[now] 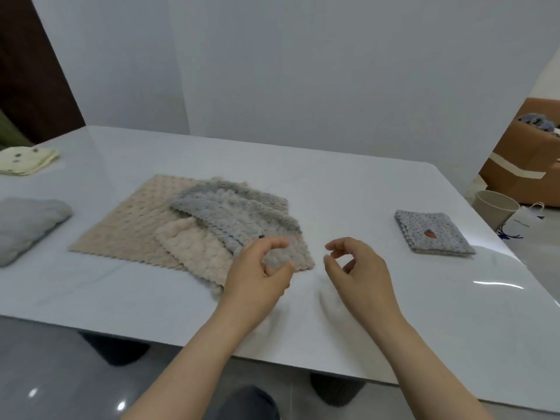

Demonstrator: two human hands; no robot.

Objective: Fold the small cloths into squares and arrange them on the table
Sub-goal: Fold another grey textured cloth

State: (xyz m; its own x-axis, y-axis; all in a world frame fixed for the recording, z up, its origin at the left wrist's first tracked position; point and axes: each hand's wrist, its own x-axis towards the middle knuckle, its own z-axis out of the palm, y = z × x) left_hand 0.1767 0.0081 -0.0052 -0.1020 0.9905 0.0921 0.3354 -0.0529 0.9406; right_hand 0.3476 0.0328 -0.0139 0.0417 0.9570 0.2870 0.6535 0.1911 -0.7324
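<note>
Unfolded cloths (212,219) heaped at centre of table (318,189), awaiting folding. Left hand (257,277) over heap's near corner, right hand (360,274) beside it; both loosely curled, gripping nothing, seemingly poised to pick. Folded cloth (433,231) parked near right edge, out of way.

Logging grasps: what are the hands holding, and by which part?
Nothing. The left hand and right hand are loosely curled and empty, the left over the beige fluffy cloth's near corner.

Left hand (260,272) loosely curled over beige cloth (194,253) corner; right hand (359,268) curled, empty, above desk (424,322). Grey cloth (230,213) overlaps beige cloth; folded patterned cloth (433,231) far right.
</note>
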